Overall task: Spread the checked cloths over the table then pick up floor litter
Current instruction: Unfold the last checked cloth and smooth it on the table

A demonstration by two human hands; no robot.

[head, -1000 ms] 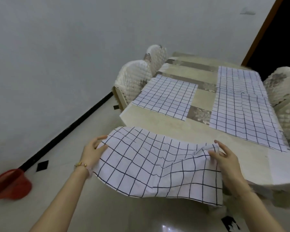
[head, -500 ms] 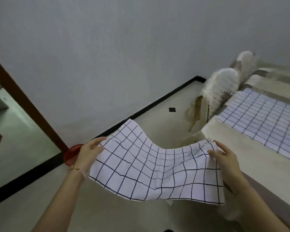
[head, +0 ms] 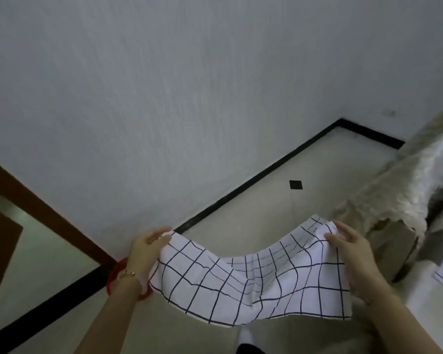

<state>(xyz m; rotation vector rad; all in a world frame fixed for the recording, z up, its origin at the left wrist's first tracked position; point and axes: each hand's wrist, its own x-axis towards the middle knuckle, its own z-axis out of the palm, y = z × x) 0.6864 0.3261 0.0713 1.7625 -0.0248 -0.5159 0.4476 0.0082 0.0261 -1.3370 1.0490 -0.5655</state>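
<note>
White cloth with dark checks hangs above the floor, sagging in the middle, just left of the worktop. The left hand and the right hand each keep their grip on one upper corner. Being so slack, it may land wrinkled or slide off the edge.

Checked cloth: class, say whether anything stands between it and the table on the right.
Nothing visible does. The cloth, held by the left hand and right hand, hangs over the floor beside the table; the covered chair stands behind that path.
</note>
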